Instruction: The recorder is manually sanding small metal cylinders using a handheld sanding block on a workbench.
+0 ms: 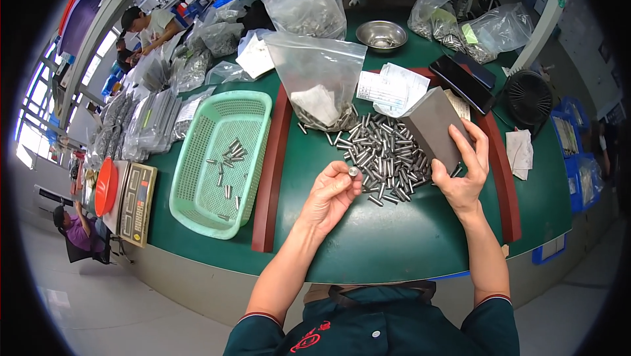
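Note:
Between the thumb and fingers of my left hand [327, 199] is a small metal pin [353, 171], its round end face showing. My right hand [468, 175] grips the near right side of a grey rectangular block [430, 126], thumb low and fingers along its edge. The block stands tilted beside a heap of short steel pins [384, 155] on the green table [374, 244]. My left hand is at the heap's near left edge. A light green plastic basket [179, 188] to the left contains several similar pins.
Dark red rails [271, 205] flank the work area. Behind the heap stand a clear bag of parts [315, 67], papers [394, 86] and a steel bowl [381, 35]. A phone [462, 83] and a black fan [528, 99] lie right. Two people sit far left.

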A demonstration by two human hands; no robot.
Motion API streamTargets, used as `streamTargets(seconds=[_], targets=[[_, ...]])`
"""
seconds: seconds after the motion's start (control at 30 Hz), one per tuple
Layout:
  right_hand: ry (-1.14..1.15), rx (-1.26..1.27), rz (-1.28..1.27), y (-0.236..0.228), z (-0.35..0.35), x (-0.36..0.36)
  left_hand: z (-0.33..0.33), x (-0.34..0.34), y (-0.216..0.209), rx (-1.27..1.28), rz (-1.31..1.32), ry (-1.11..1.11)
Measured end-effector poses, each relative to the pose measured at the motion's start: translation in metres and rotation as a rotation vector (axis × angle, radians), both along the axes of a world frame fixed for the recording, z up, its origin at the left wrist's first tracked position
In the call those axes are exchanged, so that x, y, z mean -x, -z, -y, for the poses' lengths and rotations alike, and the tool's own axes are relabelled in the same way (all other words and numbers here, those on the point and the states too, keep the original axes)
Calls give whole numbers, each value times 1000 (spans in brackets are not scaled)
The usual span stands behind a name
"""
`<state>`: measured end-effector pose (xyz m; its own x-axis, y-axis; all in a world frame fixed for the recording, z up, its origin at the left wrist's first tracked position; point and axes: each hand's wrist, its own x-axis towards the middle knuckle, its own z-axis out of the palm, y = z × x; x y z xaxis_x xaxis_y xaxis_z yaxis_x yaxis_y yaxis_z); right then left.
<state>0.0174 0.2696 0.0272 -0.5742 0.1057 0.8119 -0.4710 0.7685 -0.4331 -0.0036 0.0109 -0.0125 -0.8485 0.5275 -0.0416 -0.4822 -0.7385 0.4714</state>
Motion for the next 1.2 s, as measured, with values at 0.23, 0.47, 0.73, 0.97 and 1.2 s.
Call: streamTargets(seconds=[0.23,0.47,0.73,0.97,1.2], targets=[[30,-7,23,1,-5,2,-3,-3,-10,111,30,-60],[27,-19,27,3,-9,4,-3,-3,-9,48,84,-105],[18,-36,25,1,-9,6,-4,0,-10,74,102,-124],[63,-109,62,-1,-11,-6,9,-37,-62,622,-409,-385],[26,-161,43,0,-11,-11,98,-96,-80,1691,-789,-1185]])
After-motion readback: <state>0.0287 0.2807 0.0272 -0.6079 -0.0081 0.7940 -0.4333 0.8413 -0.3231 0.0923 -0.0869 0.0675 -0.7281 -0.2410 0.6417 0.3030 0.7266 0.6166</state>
